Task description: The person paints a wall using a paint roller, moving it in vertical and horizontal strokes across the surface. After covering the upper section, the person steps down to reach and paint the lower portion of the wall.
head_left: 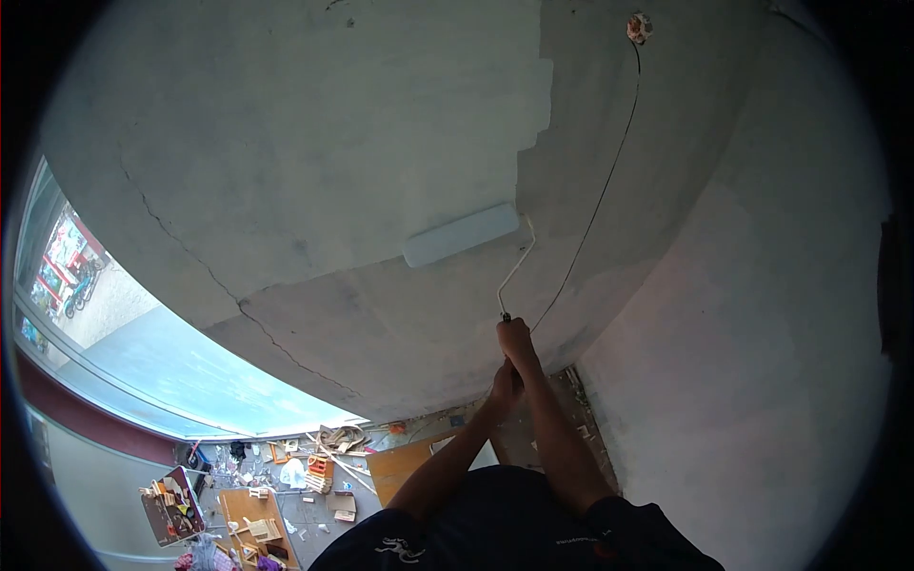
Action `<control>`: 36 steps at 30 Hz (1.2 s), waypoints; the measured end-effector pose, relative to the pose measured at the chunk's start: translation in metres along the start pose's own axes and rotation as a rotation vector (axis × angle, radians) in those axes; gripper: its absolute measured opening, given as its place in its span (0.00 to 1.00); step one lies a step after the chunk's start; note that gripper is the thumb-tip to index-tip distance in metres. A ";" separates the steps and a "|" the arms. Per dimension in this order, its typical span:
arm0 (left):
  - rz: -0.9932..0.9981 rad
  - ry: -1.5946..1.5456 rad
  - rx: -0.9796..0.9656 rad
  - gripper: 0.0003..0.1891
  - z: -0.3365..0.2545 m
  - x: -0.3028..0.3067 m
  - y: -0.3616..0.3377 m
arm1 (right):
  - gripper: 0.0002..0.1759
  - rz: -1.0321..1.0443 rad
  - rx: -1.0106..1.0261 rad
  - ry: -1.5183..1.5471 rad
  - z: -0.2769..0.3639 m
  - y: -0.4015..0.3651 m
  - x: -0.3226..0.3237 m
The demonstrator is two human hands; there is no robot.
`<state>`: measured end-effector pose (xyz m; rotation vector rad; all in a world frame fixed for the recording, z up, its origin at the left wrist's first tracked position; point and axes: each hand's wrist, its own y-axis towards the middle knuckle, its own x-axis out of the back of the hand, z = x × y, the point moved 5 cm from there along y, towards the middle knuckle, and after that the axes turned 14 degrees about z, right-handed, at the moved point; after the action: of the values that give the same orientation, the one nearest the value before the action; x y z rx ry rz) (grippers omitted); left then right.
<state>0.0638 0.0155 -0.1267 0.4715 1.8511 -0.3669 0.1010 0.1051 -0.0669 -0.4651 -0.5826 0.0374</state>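
Note:
A paint roller (462, 235) with a long pale sleeve lies against the grey ceiling (381, 143), at the edge between a lighter coated area and a darker one. Its bent wire frame runs down to a handle. Near the top of the handle, my right hand (515, 341) is closed round it. Lower down, my left hand (506, 383) is wrapped round the same handle, its fingers partly in shadow. A thin black wire (602, 195) hangs from a hole in the ceiling and passes just right of the roller frame.
A long crack (205, 269) crosses the ceiling at the left. Below it is a bright window (219, 371). The floor at the lower left holds a cluttered table (171, 504), boards, cardboard and scattered debris. A pale wall (743, 381) rises on the right.

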 end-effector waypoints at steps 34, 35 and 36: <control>-0.045 0.822 -0.181 0.14 -0.172 -0.111 0.040 | 0.19 -0.142 0.627 0.937 0.187 -0.055 0.055; -0.027 0.831 -0.185 0.13 -0.171 -0.114 0.042 | 0.19 -0.124 0.623 0.928 0.189 -0.052 0.054; -0.009 0.839 -0.193 0.12 -0.168 -0.112 0.043 | 0.19 -0.103 0.621 0.917 0.183 -0.047 0.056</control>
<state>-0.0213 0.1166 0.0319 0.5259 2.6668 0.0301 0.0445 0.1480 0.1170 0.1761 0.3176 -0.0903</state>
